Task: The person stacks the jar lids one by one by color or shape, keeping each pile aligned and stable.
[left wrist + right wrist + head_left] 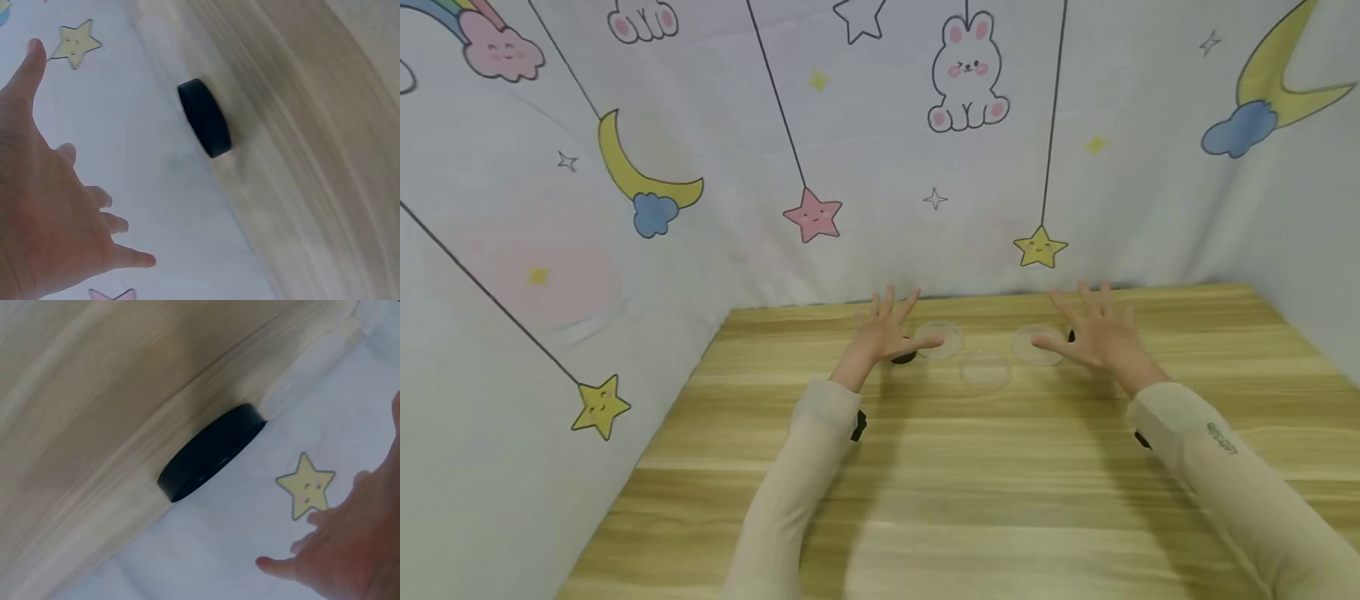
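The left hand (883, 335), at mid-frame in the head view, and the right hand (1103, 336), right of centre, have their fingers straight and spread apart, gripping nothing; a black lid (205, 117) lies near the left, another black lid (212, 453) near the right; three clear discs (985, 372) lie between, the thumbs overlapping the outer two in view; best take lids by the rim, thumbs raised, since faint discs could easily be nudged.
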Demonstrator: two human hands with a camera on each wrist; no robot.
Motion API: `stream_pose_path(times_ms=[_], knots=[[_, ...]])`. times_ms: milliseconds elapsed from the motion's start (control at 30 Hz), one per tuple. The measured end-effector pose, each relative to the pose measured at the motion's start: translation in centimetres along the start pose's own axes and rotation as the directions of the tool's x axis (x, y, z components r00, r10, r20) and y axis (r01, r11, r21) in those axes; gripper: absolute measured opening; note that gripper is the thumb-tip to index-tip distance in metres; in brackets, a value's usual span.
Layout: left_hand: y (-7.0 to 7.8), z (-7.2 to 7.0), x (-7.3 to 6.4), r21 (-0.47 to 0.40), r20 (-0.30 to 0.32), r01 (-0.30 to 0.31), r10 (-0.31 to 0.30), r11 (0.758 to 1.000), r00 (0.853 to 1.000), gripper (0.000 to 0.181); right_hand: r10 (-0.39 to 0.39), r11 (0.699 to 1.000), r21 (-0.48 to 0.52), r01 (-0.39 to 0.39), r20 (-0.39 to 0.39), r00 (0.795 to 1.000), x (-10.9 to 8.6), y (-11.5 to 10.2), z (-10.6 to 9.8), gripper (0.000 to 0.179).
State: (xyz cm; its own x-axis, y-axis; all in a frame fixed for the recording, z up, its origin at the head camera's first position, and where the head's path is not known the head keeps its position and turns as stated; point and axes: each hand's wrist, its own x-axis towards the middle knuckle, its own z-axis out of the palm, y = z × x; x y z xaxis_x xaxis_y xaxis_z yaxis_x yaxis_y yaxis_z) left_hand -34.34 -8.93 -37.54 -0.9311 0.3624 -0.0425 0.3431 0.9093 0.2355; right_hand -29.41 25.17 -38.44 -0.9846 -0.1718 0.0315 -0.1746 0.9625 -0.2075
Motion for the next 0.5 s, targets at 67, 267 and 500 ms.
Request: stream_pose_path(times_ms=[67,267,500], knots=[[0.0,-0.3,-0.7,0.000,-0.008,-0.013,0.013,1.000,1.000,0.096,-0.009,1.000,0.006,0.009,-0.002,1.000,-0.3,-0.5,0.2,0.095],[-0.6,-1.2,-2.5,-0.047,-0.022,-0.040,0.039,0.998,0.999,0.100,-0.012,0.997,0.076,0.010,0.025,1.000,-0.8,-1.9,0.7,0.097],[-1.6,-1.5,-3.3,-0.234,0.005,-0.102,0.106,0.967,0.994,0.116,-0.025,0.981,0.193,0.024,0.002,1.000,-1.2,-3.2,0.6,0.098]])
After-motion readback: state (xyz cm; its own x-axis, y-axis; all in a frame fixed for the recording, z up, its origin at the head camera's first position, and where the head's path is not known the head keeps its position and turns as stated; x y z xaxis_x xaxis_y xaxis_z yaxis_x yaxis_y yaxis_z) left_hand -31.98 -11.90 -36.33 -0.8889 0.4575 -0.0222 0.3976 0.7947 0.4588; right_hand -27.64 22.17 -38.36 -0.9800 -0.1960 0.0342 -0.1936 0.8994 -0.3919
